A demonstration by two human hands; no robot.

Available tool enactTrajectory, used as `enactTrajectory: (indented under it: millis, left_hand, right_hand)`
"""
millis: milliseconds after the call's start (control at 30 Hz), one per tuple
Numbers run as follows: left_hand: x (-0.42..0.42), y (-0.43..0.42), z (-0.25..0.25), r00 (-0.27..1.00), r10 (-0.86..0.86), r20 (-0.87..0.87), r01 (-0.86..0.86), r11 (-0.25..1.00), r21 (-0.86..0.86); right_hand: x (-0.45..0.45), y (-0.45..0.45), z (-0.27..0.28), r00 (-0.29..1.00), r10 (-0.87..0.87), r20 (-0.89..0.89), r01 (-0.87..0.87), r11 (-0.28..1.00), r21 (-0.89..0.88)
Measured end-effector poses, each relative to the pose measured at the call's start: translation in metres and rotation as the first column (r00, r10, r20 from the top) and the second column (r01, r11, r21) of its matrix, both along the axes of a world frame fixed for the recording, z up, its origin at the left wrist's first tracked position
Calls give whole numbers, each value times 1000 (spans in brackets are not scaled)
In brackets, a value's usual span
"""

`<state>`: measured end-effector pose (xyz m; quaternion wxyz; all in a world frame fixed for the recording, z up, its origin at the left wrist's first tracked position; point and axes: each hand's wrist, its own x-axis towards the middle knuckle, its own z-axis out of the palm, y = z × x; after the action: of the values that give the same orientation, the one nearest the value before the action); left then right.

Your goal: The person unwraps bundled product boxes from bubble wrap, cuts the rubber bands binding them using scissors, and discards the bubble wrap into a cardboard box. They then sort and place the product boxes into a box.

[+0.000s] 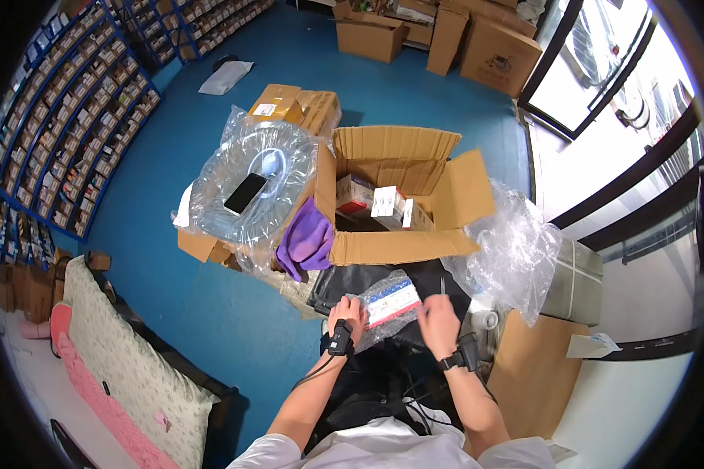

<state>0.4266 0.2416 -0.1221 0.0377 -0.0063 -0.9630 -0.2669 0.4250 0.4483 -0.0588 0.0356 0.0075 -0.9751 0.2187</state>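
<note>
Boxy carton (393,303) in crinkled plastic (383,331)

Big box (403,248) is brn. Nr it, cloth (305,238) is purple & small box (391,303) has blue, wht & red bands.

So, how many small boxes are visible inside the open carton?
3: the left box, the middle white box and the right box. The carton may hide others.

no readable text; box (393,302) print seemingly blurred
</note>
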Motion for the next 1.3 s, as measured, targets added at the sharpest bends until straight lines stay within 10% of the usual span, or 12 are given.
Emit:
enactTrajectory:
  millis: [100,367,433,633,700,833,967,1033,1233,1300]
  left_hand:
    - [1,-3,-7,997,-76,8,76,997,-10]
    - [6,-23,-13,989,104,-110,-69,958,280]
    - [2,-48,-33,862,475,177,-492,697,522]
    - [4,-43,57,918,396,30,-251,521,815]
    - [8,-25,122,941,209,264,-302,176,937]
    - [1,-4,142,989,85,121,-140,263,955]
    - [0,16,181,969,151,193,-212,121,970]
    - [4,11,205,966,8,257,-257,-22,966]
    - [9,27,215,975,-128,181,-190,-65,980]
    - [1,33,221,956,104,276,-277,-2,961]
  right_hand:
    - [-8,-41,0,949,306,-76,-293,945,143]
    - [-20,-48,-29,896,443,-35,-430,883,188]
    - [-14,-24,-24,942,303,-144,-287,950,122]
    - [8,-3,28,969,247,-27,-240,906,-349]
    - [15,1,30,975,206,80,-148,879,-454]
    - [27,-2,72,980,142,139,26,602,-798]
    - [32,15,105,962,181,206,231,-134,-964]
    - [26,29,112,947,196,253,303,-291,-908]
    - [36,42,127,960,196,200,245,-239,-940]
    - [35,48,133,963,206,174,230,-291,-929]
